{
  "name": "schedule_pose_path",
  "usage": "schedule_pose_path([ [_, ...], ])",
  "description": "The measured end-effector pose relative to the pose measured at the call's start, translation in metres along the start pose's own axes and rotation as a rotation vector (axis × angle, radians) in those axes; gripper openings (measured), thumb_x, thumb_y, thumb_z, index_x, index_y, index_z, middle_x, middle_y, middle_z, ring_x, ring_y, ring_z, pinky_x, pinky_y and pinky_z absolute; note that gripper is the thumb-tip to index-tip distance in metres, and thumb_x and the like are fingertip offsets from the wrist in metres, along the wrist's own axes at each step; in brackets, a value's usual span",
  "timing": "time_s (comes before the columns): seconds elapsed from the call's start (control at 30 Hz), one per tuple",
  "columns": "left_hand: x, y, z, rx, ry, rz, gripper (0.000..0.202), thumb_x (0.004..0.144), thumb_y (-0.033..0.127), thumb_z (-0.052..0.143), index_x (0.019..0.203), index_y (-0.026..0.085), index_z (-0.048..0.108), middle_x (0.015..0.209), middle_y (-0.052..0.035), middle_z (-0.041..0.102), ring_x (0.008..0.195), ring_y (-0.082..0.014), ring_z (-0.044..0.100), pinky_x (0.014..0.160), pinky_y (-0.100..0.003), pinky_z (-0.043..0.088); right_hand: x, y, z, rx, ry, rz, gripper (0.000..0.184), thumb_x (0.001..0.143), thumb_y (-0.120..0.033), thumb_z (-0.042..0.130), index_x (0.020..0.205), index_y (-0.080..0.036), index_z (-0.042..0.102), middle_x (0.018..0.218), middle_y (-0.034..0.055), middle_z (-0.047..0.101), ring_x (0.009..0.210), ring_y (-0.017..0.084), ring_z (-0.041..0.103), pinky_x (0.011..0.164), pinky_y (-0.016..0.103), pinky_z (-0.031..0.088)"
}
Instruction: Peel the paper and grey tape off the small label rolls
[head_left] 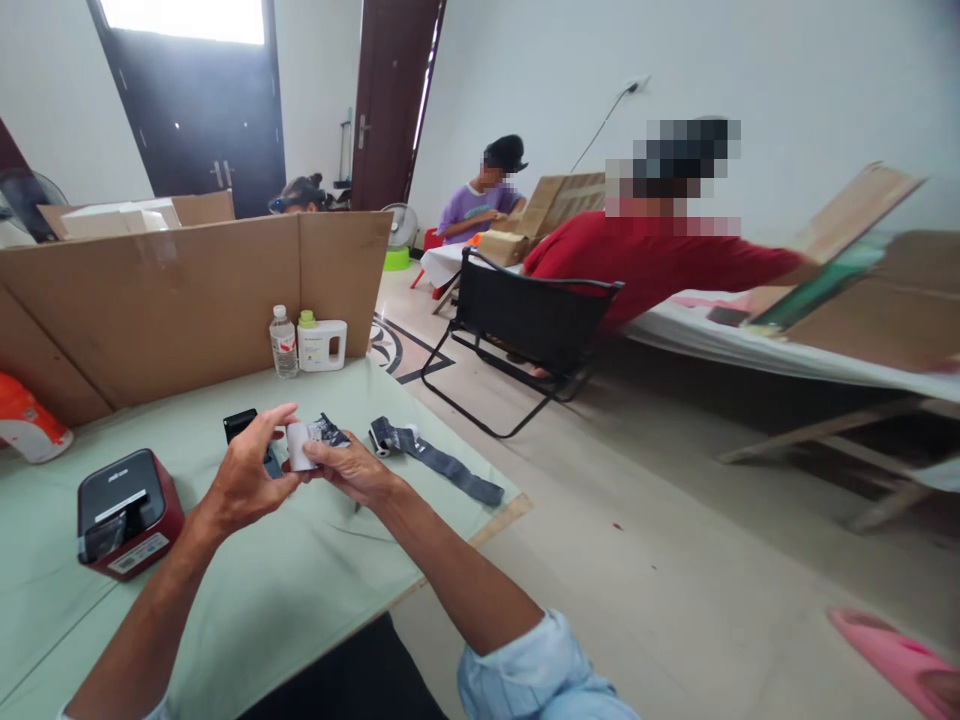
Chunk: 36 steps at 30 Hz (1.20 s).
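Over the pale green table (247,600), my left hand (244,475) and my right hand (352,470) meet on a small white roll (300,445). Both pinch it with closed fingers. A dark printed strip (328,430) trails from the roll past my right fingers. A small black object (240,422) lies just behind my left hand. To the right, a second roll with a long dark grey strip (439,462) lies unrolled on the table.
A red and black label printer (127,510) sits at the left. A water bottle (283,342) and white jug (322,343) stand before a cardboard screen (187,295). A black folding chair (525,325) and a person in red (645,260) are to the right.
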<state>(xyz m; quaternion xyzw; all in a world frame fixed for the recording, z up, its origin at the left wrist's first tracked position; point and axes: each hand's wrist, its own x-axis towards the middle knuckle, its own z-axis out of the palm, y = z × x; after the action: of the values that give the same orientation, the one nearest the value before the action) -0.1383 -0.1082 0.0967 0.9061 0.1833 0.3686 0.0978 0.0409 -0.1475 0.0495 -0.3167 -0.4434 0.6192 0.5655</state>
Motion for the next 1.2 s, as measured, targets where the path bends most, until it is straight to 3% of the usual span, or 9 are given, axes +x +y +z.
schedule_pose_path([
  [0.17, 0.001, 0.0, 0.013, 0.338, -0.137, 0.006, 0.066, 0.078, -0.006, 0.053, 0.14, 0.018, 0.055, 0.113, -0.0148, 0.069, 0.114, -0.0334, 0.067, 0.096, -0.052, 0.059, 0.007, 0.007, 0.004, -0.326, 0.302, -0.102, 0.061, 0.054, -0.061, 0.096, 0.056, -0.019, 0.052, 0.057, -0.0073, 0.044, 0.059, 0.009, 0.039, 0.056, 0.024, 0.035],
  [0.23, -0.002, -0.001, 0.013, 0.205, -0.075, -0.014, 0.068, 0.081, -0.001, 0.059, 0.145, 0.02, 0.05, 0.12, -0.0141, 0.068, 0.117, -0.0318, 0.067, 0.097, -0.049, 0.06, 0.004, 0.006, 0.005, -0.229, 0.25, -0.079, 0.058, 0.055, -0.063, 0.095, 0.061, -0.018, 0.058, 0.06, -0.006, 0.049, 0.06, 0.01, 0.043, 0.058, 0.025, 0.04],
  [0.37, -0.005, -0.001, 0.002, -0.118, 0.036, -0.064, 0.084, 0.082, 0.018, 0.075, 0.155, 0.025, 0.035, 0.128, -0.0101, 0.066, 0.112, -0.0253, 0.07, 0.093, -0.038, 0.062, -0.003, -0.001, 0.003, 0.083, -0.03, 0.031, 0.061, 0.059, -0.069, 0.093, 0.085, -0.019, 0.07, 0.074, -0.001, 0.062, 0.068, 0.015, 0.058, 0.069, 0.031, 0.052],
  [0.53, 0.0, 0.004, 0.007, 0.289, -0.101, 0.058, 0.071, 0.084, -0.002, 0.054, 0.151, 0.02, 0.044, 0.12, -0.0141, 0.068, 0.117, -0.032, 0.067, 0.099, -0.051, 0.06, 0.003, 0.0, 0.007, -0.184, 0.205, -0.058, 0.064, 0.051, -0.065, 0.096, 0.061, -0.019, 0.054, 0.061, -0.0059, 0.047, 0.06, 0.009, 0.04, 0.057, 0.024, 0.038],
  [0.63, -0.003, 0.005, 0.014, 0.386, -0.088, 0.073, 0.075, 0.085, -0.006, 0.047, 0.154, 0.022, 0.042, 0.121, -0.0144, 0.068, 0.121, -0.0328, 0.065, 0.1, -0.052, 0.06, 0.0, 0.003, 0.013, -0.279, 0.3, -0.136, 0.066, 0.056, -0.067, 0.093, 0.058, -0.02, 0.046, 0.059, -0.0068, 0.039, 0.06, 0.009, 0.032, 0.054, 0.025, 0.03],
  [0.77, -0.02, 0.005, 0.014, 0.232, 0.105, 0.078, 0.077, 0.093, 0.009, 0.061, 0.161, 0.024, 0.029, 0.141, -0.0169, 0.061, 0.131, -0.0321, 0.061, 0.106, -0.051, 0.058, -0.023, 0.007, 0.02, -0.347, 0.31, -0.229, 0.048, 0.075, -0.061, 0.085, 0.069, -0.018, 0.063, 0.064, -0.004, 0.049, 0.063, 0.012, 0.041, 0.059, 0.027, 0.037],
  [0.87, -0.037, 0.008, 0.015, 0.209, 0.21, 0.083, 0.076, 0.095, 0.018, 0.068, 0.16, 0.024, 0.029, 0.142, -0.0194, 0.061, 0.133, -0.0323, 0.062, 0.104, -0.05, 0.06, -0.042, 0.015, 0.023, -0.433, 0.312, -0.351, 0.031, 0.083, -0.05, 0.083, 0.085, -0.021, 0.075, 0.075, -0.0003, 0.064, 0.069, 0.017, 0.053, 0.07, 0.031, 0.047],
  [1.0, -0.05, 0.014, 0.022, 0.215, 0.245, 0.129, 0.071, 0.097, 0.018, 0.067, 0.158, 0.024, 0.031, 0.137, -0.0204, 0.064, 0.13, -0.0316, 0.064, 0.102, -0.052, 0.06, -0.055, 0.027, 0.025, -0.518, 0.279, -0.508, 0.017, 0.088, -0.04, 0.08, 0.098, -0.027, 0.08, 0.095, 0.0069, 0.078, 0.089, 0.026, 0.069, 0.092, 0.042, 0.053],
  [1.2, -0.053, 0.016, 0.024, 0.2, 0.248, 0.132, 0.063, 0.097, 0.017, 0.066, 0.152, 0.025, 0.036, 0.136, -0.0198, 0.065, 0.126, -0.0306, 0.066, 0.099, -0.051, 0.061, -0.058, 0.03, 0.024, -0.505, 0.252, -0.433, 0.02, 0.088, -0.042, 0.081, 0.102, -0.028, 0.079, 0.108, 0.0098, 0.079, 0.1, 0.03, 0.07, 0.1, 0.048, 0.052],
])
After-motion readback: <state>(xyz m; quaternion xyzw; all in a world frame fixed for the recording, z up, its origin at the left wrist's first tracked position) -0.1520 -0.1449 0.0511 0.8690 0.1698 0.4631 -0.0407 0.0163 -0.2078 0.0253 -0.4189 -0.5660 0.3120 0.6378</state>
